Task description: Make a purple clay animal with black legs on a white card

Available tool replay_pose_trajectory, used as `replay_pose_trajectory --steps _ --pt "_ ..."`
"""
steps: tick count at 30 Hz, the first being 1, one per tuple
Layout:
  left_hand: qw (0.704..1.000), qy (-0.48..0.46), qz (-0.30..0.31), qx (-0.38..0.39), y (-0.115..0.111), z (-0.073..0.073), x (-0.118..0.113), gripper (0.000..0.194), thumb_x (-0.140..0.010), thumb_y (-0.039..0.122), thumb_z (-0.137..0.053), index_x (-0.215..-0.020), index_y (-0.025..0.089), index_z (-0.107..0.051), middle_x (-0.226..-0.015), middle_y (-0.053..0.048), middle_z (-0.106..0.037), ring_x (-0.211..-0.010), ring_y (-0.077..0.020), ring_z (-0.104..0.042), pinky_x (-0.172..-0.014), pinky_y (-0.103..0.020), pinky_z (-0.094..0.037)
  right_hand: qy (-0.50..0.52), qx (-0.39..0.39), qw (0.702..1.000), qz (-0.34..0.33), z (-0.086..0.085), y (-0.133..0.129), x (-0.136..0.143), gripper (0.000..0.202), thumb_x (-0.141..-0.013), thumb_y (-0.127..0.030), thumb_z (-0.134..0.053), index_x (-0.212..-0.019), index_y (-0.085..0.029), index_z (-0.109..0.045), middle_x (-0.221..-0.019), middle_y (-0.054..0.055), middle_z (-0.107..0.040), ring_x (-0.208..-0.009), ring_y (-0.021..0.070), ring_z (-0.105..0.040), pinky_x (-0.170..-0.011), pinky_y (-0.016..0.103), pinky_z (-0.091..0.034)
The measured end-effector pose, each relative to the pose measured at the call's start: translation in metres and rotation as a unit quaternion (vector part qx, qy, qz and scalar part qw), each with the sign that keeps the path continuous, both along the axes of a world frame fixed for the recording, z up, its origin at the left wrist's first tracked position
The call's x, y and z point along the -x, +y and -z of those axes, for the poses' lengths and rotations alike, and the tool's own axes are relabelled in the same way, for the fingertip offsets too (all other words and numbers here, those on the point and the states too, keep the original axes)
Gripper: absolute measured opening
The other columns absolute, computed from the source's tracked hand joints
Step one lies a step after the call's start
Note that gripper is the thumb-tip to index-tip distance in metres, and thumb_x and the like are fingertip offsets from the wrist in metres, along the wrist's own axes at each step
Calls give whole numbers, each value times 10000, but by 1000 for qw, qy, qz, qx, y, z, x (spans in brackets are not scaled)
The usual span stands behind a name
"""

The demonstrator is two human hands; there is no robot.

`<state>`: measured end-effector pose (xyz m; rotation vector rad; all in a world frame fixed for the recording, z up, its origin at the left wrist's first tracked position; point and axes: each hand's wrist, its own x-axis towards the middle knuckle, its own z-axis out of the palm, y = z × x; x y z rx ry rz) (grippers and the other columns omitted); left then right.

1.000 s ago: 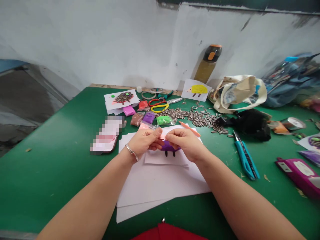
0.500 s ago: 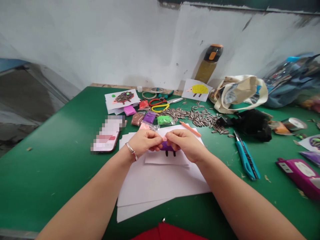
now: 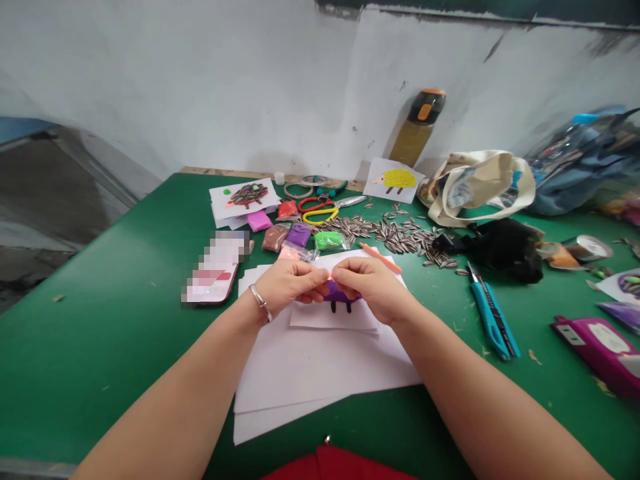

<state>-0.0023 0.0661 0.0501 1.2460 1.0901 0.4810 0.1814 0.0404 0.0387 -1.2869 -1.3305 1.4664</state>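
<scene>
My left hand (image 3: 296, 283) and my right hand (image 3: 369, 284) meet fingertip to fingertip above the paper. Both are closed in a pinch on a small piece of pink modelling clay (image 3: 330, 274), mostly covered by the fingers. Just beneath them lies a white card (image 3: 333, 321) bearing a purple clay shape (image 3: 336, 294) with two black legs; my fingers hide its upper part. Larger white sheets (image 3: 320, 373) are stacked under the card. An orange pen-like tool (image 3: 381, 258) rests at their far right edge.
Bagged clay, including a green packet (image 3: 329, 241), lies beyond my hands near sunflower seeds (image 3: 400, 235) and red-and-yellow-handled scissors (image 3: 320, 215). A phone (image 3: 216, 270) is at left. On the right lies a teal utility knife (image 3: 493, 320), blade exposed, and a bottle (image 3: 417, 127) stands behind.
My fingertips have closed in around the pink clay, so less of it shows. My left fingers have shifted slightly to the right; the table items have stayed put.
</scene>
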Motion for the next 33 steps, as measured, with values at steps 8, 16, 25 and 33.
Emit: replay_pose_trajectory --steps 8,16,25,33 --pt "1000 -10 -19 9 2 4 0 458 -675 572 -730 -782 128 -693 -770 -77 -704 -682 -158 -653 -621 -256 -471 -7 0 1000 -5 1 0 0 189 -769 -326 -606 -644 -184 -596 -538 -56 -477 -522 83 -409 -582 288 -343" --pt "1000 -8 0 -28 1 2 -3 295 -693 407 -743 -647 130 -655 -582 -19 -621 -540 -104 -555 -529 -224 -409 -23 -2 1000 4 2 -1 3 214 -775 -350 -605 -657 -173 -631 -585 -29 -508 -538 88 -436 -506 253 -330" --pt "1000 0 5 -7 0 1 -3 277 -697 402 -740 -684 132 -678 -658 -46 -674 -578 -116 -591 -543 -223 -425 -6 -10 1000 2 6 -1 3 183 -739 -306 -622 -626 -164 -596 -570 -31 -494 -535 89 -423 -491 236 -314" --pt "1000 2 -25 -12 2 3 -3 294 -676 421 -760 -663 139 -679 -628 -32 -662 -554 -109 -580 -554 -232 -440 8 -14 1000 1 2 -1 3 207 -759 -355 -627 -691 -162 -657 -577 -33 -491 -518 80 -388 -485 234 -314"
